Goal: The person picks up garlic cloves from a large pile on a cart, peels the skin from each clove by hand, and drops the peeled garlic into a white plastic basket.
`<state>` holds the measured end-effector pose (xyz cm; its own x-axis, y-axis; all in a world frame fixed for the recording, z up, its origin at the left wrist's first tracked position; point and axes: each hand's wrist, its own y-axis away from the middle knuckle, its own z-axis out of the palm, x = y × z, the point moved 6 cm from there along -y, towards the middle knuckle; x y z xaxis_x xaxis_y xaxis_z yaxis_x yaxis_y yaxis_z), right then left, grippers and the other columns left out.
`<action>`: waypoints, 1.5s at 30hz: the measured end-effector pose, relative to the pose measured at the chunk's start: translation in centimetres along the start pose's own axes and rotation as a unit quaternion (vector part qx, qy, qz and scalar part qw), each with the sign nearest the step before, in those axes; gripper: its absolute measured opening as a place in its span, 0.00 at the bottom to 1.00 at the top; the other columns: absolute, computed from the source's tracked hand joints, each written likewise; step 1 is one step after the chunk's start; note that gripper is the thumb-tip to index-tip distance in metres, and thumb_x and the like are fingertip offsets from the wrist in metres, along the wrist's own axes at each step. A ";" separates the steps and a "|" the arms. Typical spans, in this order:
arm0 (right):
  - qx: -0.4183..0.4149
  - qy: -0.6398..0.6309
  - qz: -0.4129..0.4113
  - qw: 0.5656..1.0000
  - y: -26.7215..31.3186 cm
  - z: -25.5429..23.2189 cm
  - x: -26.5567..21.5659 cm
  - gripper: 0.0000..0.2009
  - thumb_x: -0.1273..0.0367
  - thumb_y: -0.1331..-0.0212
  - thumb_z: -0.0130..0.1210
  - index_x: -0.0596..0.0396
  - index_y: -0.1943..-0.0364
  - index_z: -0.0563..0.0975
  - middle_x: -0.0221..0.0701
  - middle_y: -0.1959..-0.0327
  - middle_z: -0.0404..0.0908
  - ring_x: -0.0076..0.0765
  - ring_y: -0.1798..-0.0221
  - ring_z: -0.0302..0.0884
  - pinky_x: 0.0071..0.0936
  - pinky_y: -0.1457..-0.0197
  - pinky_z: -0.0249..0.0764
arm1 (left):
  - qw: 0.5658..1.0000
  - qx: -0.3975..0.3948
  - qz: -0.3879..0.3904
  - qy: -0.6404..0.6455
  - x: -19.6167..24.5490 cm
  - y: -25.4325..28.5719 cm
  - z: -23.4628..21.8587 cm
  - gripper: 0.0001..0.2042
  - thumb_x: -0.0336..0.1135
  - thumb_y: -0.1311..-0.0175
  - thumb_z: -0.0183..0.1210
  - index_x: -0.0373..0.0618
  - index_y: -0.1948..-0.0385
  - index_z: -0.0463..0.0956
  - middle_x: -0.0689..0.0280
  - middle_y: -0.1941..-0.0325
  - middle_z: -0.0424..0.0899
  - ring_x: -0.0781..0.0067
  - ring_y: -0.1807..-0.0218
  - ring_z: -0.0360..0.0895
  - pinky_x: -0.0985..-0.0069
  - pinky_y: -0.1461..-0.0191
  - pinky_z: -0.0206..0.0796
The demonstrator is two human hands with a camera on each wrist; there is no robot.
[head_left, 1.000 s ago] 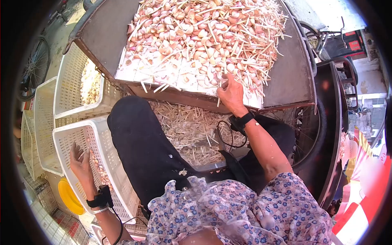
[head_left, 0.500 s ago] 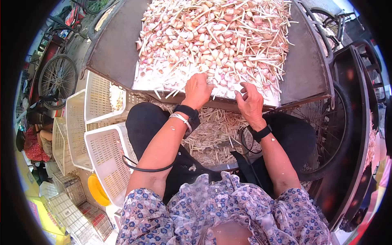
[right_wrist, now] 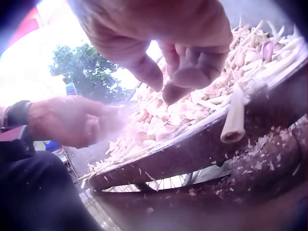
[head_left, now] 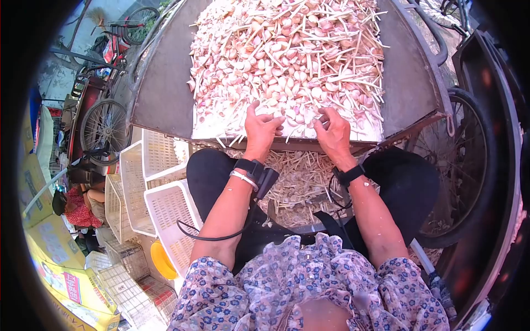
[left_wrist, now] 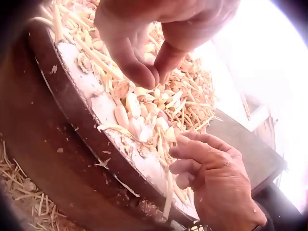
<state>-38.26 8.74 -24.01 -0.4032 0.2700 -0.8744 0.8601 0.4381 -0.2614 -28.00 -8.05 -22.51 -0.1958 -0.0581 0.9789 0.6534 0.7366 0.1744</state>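
A heap of garlic cloves (head_left: 287, 77), mixed with pale cut stalks, lies on a metal cart bed (head_left: 406, 83). My left hand (head_left: 261, 129) hovers at the heap's near edge, fingers bent loosely, with the index finger pointing up the pile in the head view. In the left wrist view its fingertips (left_wrist: 147, 79) hang close over loose cloves (left_wrist: 139, 113), and no clove shows between them. Right of it, my right hand (head_left: 334, 135) is at the same edge, fingers loosely curled. Its thumb (right_wrist: 153, 77) stands apart from the other fingers in the right wrist view, with nothing visible in the gap.
White plastic crates (head_left: 176, 215) stand at my left, near a yellow basin (head_left: 163, 259). Dry stalks and husks (head_left: 301, 182) lie below the cart's front lip, between my knees. A wheel (head_left: 458, 165) stands at the right. Another person (head_left: 83, 207) sits far left.
My left hand has come from over the crate at the left to the heap's near edge, beside the right hand. The head view has shifted, showing more of the left surroundings.
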 end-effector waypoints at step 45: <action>-0.383 -0.649 0.090 0.651 7.7 2.6 -24.7 0.13 0.74 0.40 0.50 0.58 0.52 0.65 0.59 0.62 0.77 0.32 0.79 0.79 0.18 0.82 0.72 | 0.916 0.332 0.222 -0.029 5.9 21.2 -29.6 0.11 0.16 0.49 0.60 0.39 0.65 0.70 0.59 0.65 0.80 0.76 0.64 0.77 0.82 0.59 0.70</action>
<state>-20.89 3.19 -5.51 0.7133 -0.3580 -0.6025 0.2476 0.9330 -0.2612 6.37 -12.71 -9.93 -0.0693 0.3687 0.9269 0.0937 0.9275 -0.3620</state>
